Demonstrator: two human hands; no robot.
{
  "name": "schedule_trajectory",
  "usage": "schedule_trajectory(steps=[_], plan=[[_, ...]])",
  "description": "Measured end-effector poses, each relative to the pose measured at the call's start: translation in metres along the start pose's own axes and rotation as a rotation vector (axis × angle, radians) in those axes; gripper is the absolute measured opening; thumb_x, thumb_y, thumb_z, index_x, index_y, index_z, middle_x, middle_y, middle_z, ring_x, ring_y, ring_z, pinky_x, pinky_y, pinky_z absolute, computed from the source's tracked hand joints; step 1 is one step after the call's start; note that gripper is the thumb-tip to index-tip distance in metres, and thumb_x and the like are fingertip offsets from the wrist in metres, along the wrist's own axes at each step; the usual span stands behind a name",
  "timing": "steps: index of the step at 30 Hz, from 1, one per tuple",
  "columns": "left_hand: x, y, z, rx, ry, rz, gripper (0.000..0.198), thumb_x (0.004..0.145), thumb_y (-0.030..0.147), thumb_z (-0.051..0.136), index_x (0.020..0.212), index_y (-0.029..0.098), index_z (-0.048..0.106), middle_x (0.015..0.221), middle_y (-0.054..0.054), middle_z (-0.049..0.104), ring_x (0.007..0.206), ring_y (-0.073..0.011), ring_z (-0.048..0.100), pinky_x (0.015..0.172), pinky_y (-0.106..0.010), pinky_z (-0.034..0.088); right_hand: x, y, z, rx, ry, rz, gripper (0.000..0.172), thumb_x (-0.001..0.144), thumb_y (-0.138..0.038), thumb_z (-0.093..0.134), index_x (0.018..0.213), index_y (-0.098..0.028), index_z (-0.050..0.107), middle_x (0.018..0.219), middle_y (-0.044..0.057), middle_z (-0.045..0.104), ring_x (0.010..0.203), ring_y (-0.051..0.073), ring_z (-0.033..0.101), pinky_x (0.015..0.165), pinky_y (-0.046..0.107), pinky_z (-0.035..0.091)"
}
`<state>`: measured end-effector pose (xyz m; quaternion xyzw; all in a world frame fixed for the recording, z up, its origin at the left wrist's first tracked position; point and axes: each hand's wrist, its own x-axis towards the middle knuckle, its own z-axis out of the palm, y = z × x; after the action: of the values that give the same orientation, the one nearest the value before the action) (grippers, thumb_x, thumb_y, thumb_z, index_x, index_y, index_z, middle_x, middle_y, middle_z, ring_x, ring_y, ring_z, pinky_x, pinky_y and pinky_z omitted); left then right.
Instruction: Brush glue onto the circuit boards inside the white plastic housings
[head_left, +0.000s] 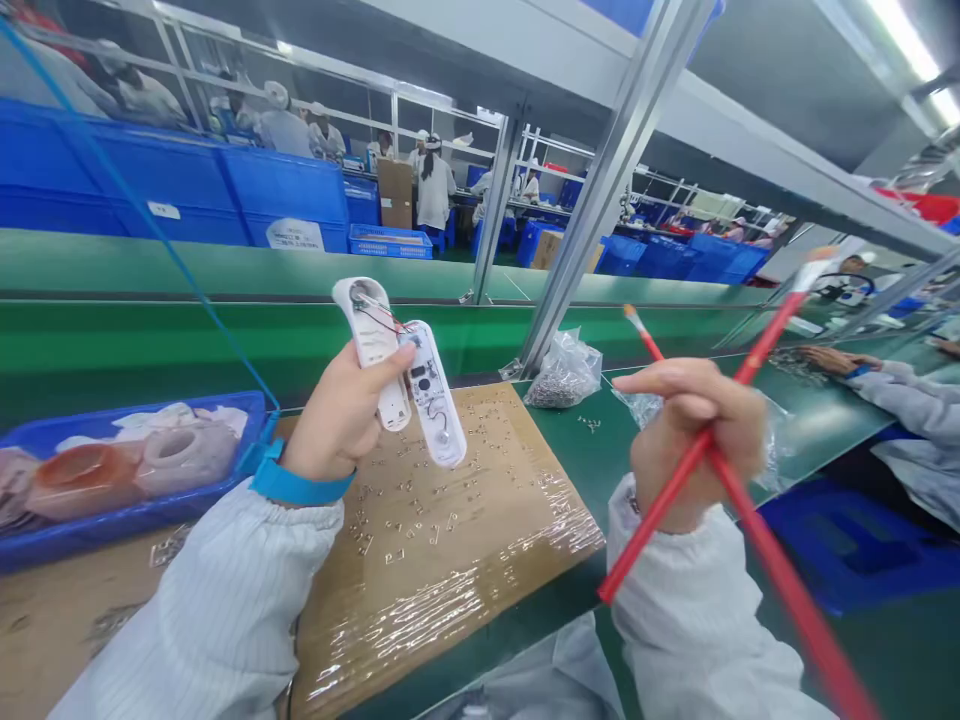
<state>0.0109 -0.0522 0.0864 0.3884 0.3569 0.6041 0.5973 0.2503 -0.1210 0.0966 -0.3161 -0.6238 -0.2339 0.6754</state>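
Note:
My left hand [341,415] is closed around two white plastic shell halves [405,370] of a small device, held up above the bench. One half shows a circuit board and thin wires. My right hand [694,440] is closed in a fist on two red-handled brushes [757,350], which cross in my grip, their bristle tips pointing up and away. Below the left hand lies a brown cardboard sheet [450,540] wrapped in clear film, with several small metal clips scattered on it.
A blue tray [127,515] with tape rolls sits at the left. A clear bag of small metal parts [564,375] lies by an aluminium post [600,190]. A green conveyor [225,340] runs behind. Another person's sleeve and hand [862,370] rest at the right. Blue bins stand beyond.

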Motion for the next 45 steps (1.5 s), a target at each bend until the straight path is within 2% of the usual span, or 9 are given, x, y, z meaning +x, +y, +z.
schedule_trajectory(steps=[3, 7, 9, 13, 17, 22, 30, 34, 45], plan=[[0.001, 0.004, 0.001, -0.082, 0.072, 0.0, 0.017, 0.073, 0.014, 0.069, 0.088, 0.02, 0.064, 0.092, -0.005, 0.068, 0.081, -0.0199, 0.064, 0.067, -0.031, 0.056, -0.026, 0.012, -0.022, -0.06, -0.301, 0.145, 0.019, 0.096, -0.027, 0.044, 0.096, -0.02, 0.062, 0.084, 0.002, 0.067, 0.065, 0.012, 0.064, 0.054, 0.025, 0.052], [0.0, 0.01, 0.001, -0.161, 0.116, 0.007, 0.017, 0.073, 0.004, 0.063, 0.083, 0.018, 0.062, 0.093, -0.005, 0.069, 0.085, -0.0183, 0.065, 0.078, -0.032, 0.056, -0.052, 0.024, -0.042, -0.216, -0.64, 0.266, 0.024, 0.095, -0.034, 0.047, 0.092, -0.019, 0.066, 0.084, 0.005, 0.067, 0.076, 0.014, 0.063, 0.069, 0.029, 0.054], [-0.002, 0.012, 0.002, -0.191, 0.131, 0.02, 0.021, 0.073, 0.001, 0.062, 0.085, 0.018, 0.062, 0.093, -0.003, 0.069, 0.085, -0.0173, 0.065, 0.084, -0.034, 0.055, -0.062, 0.025, -0.042, -0.235, -0.765, 0.279, 0.024, 0.091, -0.039, 0.053, 0.087, -0.019, 0.067, 0.083, 0.006, 0.068, 0.081, 0.017, 0.062, 0.073, 0.031, 0.053], [-0.005, 0.012, 0.003, -0.193, 0.121, 0.007, 0.021, 0.073, 0.002, 0.062, 0.089, 0.017, 0.063, 0.09, -0.004, 0.069, 0.084, -0.019, 0.066, 0.086, -0.039, 0.056, -0.082, 0.022, -0.028, -0.285, -1.044, 0.38, 0.012, 0.084, -0.029, 0.064, 0.077, -0.021, 0.068, 0.069, 0.002, 0.065, 0.071, 0.016, 0.06, 0.063, 0.026, 0.048], [-0.003, 0.01, 0.0, -0.195, 0.096, -0.006, 0.015, 0.072, 0.004, 0.064, 0.083, 0.014, 0.064, 0.087, -0.006, 0.07, 0.083, -0.0197, 0.066, 0.081, -0.037, 0.058, -0.098, 0.021, -0.01, -0.351, -1.204, 0.488, 0.008, 0.08, -0.015, 0.063, 0.077, -0.019, 0.069, 0.073, 0.003, 0.066, 0.072, 0.016, 0.061, 0.064, 0.024, 0.045], [0.0, 0.009, -0.004, -0.2, 0.116, -0.025, 0.018, 0.07, 0.004, 0.066, 0.082, 0.017, 0.064, 0.09, -0.005, 0.071, 0.087, -0.0214, 0.067, 0.08, -0.037, 0.058, -0.11, 0.026, -0.002, -0.355, -1.305, 0.554, 0.02, 0.076, -0.004, 0.055, 0.078, -0.018, 0.069, 0.084, 0.005, 0.066, 0.079, 0.016, 0.062, 0.068, 0.022, 0.045], [0.0, 0.006, -0.001, -0.191, 0.092, -0.034, 0.023, 0.068, 0.003, 0.065, 0.085, 0.018, 0.063, 0.094, -0.005, 0.069, 0.092, -0.0234, 0.065, 0.082, -0.04, 0.056, -0.118, 0.029, -0.001, -0.348, -1.335, 0.563, 0.023, 0.076, -0.004, 0.051, 0.079, -0.019, 0.068, 0.081, 0.005, 0.067, 0.08, 0.017, 0.061, 0.069, 0.024, 0.046], [0.001, 0.002, -0.001, -0.197, 0.078, -0.05, 0.027, 0.067, 0.003, 0.066, 0.089, 0.02, 0.063, 0.099, -0.007, 0.069, 0.088, -0.0241, 0.065, 0.078, -0.041, 0.056, -0.112, 0.027, -0.001, -0.351, -1.262, 0.533, 0.016, 0.076, -0.007, 0.056, 0.077, -0.019, 0.067, 0.076, 0.004, 0.067, 0.073, 0.017, 0.063, 0.064, 0.024, 0.046], [-0.007, -0.022, 0.016, -0.221, 0.108, 0.043, 0.031, 0.068, 0.004, 0.067, 0.094, 0.016, 0.056, 0.098, -0.006, 0.067, 0.09, -0.0208, 0.065, 0.085, -0.038, 0.053, -0.036, -0.012, -0.022, -0.273, -0.549, 0.37, 0.006, 0.085, -0.025, 0.062, 0.088, -0.02, 0.061, 0.087, 0.002, 0.069, 0.077, 0.014, 0.066, 0.072, 0.027, 0.054]])
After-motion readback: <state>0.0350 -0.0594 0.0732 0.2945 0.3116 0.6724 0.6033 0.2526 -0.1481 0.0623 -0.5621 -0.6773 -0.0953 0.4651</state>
